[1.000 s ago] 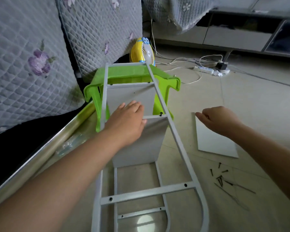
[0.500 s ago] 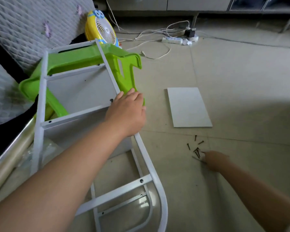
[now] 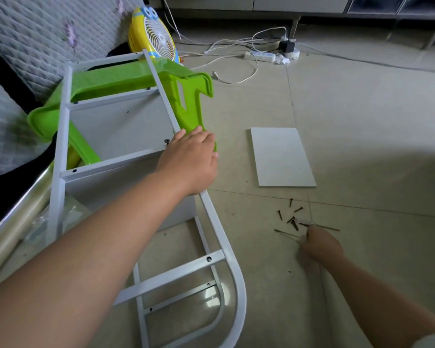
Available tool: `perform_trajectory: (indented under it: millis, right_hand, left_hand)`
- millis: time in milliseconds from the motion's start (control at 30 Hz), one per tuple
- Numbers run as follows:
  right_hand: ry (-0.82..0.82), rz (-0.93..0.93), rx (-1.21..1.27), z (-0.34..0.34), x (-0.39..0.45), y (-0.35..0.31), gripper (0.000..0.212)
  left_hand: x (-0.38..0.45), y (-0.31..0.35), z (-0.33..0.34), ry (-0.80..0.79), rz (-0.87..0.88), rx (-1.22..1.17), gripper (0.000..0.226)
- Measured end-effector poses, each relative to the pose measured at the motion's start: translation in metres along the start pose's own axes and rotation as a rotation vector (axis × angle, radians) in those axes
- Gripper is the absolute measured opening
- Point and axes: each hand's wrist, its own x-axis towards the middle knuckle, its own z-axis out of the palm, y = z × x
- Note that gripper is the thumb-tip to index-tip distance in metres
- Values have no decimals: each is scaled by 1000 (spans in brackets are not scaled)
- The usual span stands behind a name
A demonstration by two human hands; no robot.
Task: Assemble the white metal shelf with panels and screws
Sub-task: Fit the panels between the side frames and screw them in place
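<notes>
The white shelf frame (image 3: pixel 136 172) lies on its side on the floor, its far end propped on a green plastic stool (image 3: pixel 126 79), which seems to lift that end so the rail holes can be reached from both sides. The left hand (image 3: pixel 191 162) rests over the near side rail where a crossbar meets it, fingers fairly straight and lying flat across the metal; the likely purpose is to pin the frame so it cannot slide or rock off the stool while the other hand is away. Two grey panels (image 3: pixel 121 124) already sit between the rails, and a dark screw head shows just beside the left fingertips, so part of the fastening looks done. A spare panel (image 3: pixel 281 156) lies flat on the floor tiles (image 3: pixel 362 121), near the frame but apart from it, within easy reach for a later tier. Below it a loose scatter of screws (image 3: pixel 290 214) sits on the tiles, and the right hand (image 3: pixel 319 244) is down at the edge of that scatter, beside a thin rod-like tool (image 3: pixel 319 226); the grip there is blurred and seen from behind, so I cannot tell whether its fingers are pinching anything. Small screws on smooth tile will probably skid when picked at.
</notes>
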Motion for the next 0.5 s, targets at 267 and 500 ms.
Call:
perform_trajectory:
  millis: [267,500]
  right_hand:
    - [259,-236,645,-67,-14,-54,22]
    - [459,-609,1039,-150,-69,-126,15]
  left_hand:
    - [-19,4,-13,163,91,-35,50]
    - [-51,-38,-13,112,-156,64,52]
